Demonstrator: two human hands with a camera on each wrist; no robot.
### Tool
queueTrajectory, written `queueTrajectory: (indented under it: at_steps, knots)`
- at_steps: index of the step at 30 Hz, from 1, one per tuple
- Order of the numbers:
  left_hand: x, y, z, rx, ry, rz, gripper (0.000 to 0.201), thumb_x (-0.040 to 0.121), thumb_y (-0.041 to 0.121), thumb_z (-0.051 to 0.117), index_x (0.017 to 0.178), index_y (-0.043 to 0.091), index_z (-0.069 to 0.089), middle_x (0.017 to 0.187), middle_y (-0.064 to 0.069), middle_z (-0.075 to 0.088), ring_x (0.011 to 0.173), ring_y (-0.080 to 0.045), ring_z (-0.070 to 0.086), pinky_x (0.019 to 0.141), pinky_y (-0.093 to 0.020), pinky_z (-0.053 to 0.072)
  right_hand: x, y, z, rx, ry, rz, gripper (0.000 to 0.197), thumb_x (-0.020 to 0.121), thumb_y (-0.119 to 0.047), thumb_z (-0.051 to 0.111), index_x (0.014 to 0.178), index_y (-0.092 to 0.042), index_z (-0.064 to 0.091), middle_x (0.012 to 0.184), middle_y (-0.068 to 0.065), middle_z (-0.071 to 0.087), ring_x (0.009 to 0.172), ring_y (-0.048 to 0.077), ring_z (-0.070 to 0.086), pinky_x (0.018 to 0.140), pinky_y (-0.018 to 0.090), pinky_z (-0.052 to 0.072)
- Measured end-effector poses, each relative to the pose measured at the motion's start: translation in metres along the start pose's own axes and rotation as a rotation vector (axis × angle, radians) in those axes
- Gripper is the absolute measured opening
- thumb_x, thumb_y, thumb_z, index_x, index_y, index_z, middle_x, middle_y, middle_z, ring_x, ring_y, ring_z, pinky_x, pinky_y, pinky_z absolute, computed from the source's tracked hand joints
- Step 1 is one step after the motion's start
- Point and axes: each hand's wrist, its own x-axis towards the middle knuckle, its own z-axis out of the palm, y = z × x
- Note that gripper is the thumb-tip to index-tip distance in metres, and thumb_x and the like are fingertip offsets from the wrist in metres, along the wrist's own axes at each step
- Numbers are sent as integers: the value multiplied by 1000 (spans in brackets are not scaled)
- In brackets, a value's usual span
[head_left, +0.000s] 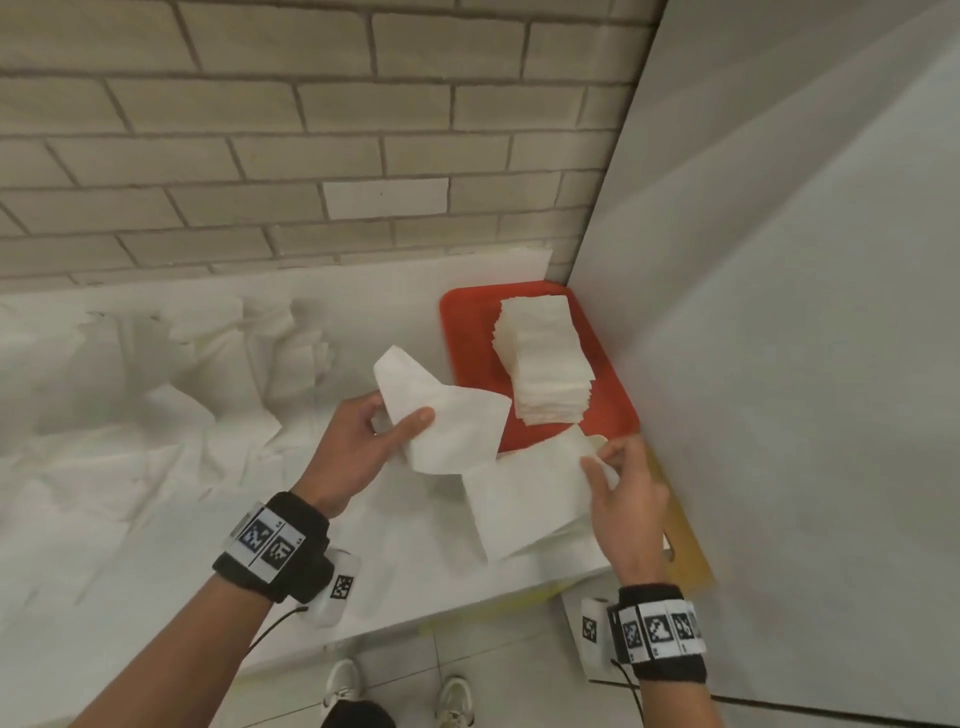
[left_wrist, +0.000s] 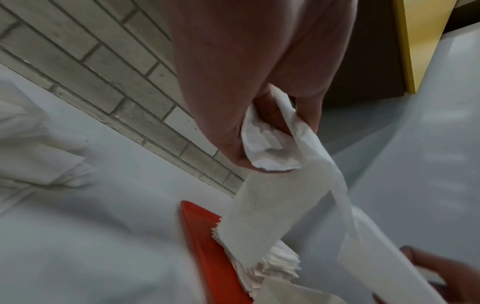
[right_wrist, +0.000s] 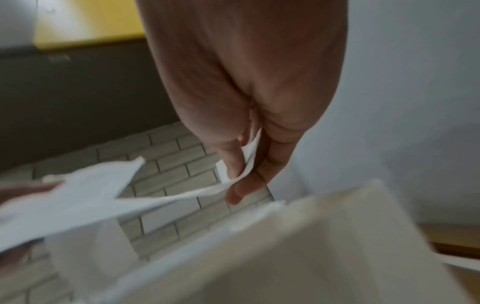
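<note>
Nearest: right hand, thumb and fingertips pinched on the near-right end of the paper sheet, other fingers loosely spread.

Slightly further, to the left: left hand, thumb on top, fingers curled under, gripping the sheet's far-left end. That end bunched in the palm, per the left wrist view.

Sheet slung between both hands above the table, half twisted mid-span. Long axis running from far-left to near-right.

Key relation: stack of folded sheets straight ahead, beyond the held sheet, on the red tray, tucked into the corner by the white panel. Stack's long axis near-to-far, so roughly crosswise to the held sheet. Right hand closer to the stack's near edge and on the same side. Left hand further off, across the tray's bare left part.

Judgement: fold not finished yet. Untwist, bring the ends together, then move forward and slightly right to drop on top.

Loose unfolded pile well apart, far left. Brick wall behind everything.
</note>
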Motion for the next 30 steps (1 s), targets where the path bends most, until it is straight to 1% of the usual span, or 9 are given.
queueTrajectory:
  at_steps: [4, 8, 10, 17, 20, 23, 25, 27, 30]
  knots:
    - [-11, -4, 18, 10, 11, -8, 30, 93, 32, 78, 119, 17, 80, 118, 5, 81, 114, -19, 76, 106, -55, 56, 0, 38, 18, -212, -39, 13, 19, 103, -4, 67, 102, -13, 51, 70, -4, 54, 58, 6, 53, 48, 15, 31]
    - [-18, -5, 33, 7, 14, -4, 27, 96, 28, 77, 121, 18, 79, 119, 5, 81, 116, -21, 75, 106, -56, 56, 1, 48, 28, -345, -69, 4, 15, 101, 4, 61, 111, -4, 53, 73, 9, 61, 55, 25, 61, 44, 36, 51]
    - [-20, -7, 39, 2, 16, -11, 27, 96, 29, 77, 121, 18, 79, 120, 5, 81, 116, -22, 75, 106, -57, 55, 3, 47, 28, -386, -110, -20, 19, 102, 1, 61, 118, -3, 53, 77, 13, 66, 59, 28, 64, 46, 34, 49]
    - [-25, -7, 51, -16, 38, -16, 26, 97, 28, 77, 121, 18, 80, 119, 3, 81, 115, -24, 75, 105, -59, 56, 17, 35, 12, -62, -140, 43, 20, 103, -13, 70, 98, -19, 52, 81, -4, 66, 67, 7, 62, 53, 18, 48]
    - [-28, -8, 50, -16, 42, -19, 28, 96, 29, 77, 122, 18, 79, 120, 4, 80, 116, -23, 74, 106, -58, 55, 16, 35, 15, -222, -207, -4, 23, 103, -7, 68, 111, -17, 49, 79, 0, 65, 65, 11, 65, 51, 22, 51]
    - [-30, -8, 50, -26, 56, -23, 27, 96, 28, 77, 121, 18, 80, 119, 3, 81, 115, -23, 75, 106, -58, 56, 12, 31, 12, -340, -210, -93, 29, 103, -18, 71, 120, -18, 48, 85, 5, 69, 68, 17, 68, 53, 28, 53]
    - [-31, -8, 50, -41, 66, -29, 26, 96, 27, 77, 120, 18, 80, 119, 2, 81, 115, -24, 75, 106, -58, 56, 9, 11, -1, -154, -110, -133, 20, 107, -37, 66, 118, -25, 54, 95, -5, 70, 77, 6, 65, 61, 19, 50]
    - [-31, -10, 51, -39, 64, -28, 26, 96, 28, 77, 120, 18, 80, 120, 2, 81, 116, -24, 74, 106, -58, 56, 7, -22, -13, 237, -161, -84, 21, 104, -47, 67, 116, -30, 61, 109, -19, 72, 99, -2, 69, 78, 11, 52]
    - [-31, -13, 53, -52, 79, -37, 29, 96, 31, 78, 121, 17, 80, 120, 1, 80, 117, -24, 74, 105, -57, 57, 9, -53, -13, 446, -290, -92, 16, 94, -33, 84, 102, -26, 72, 102, -13, 77, 102, 5, 73, 86, 20, 60]
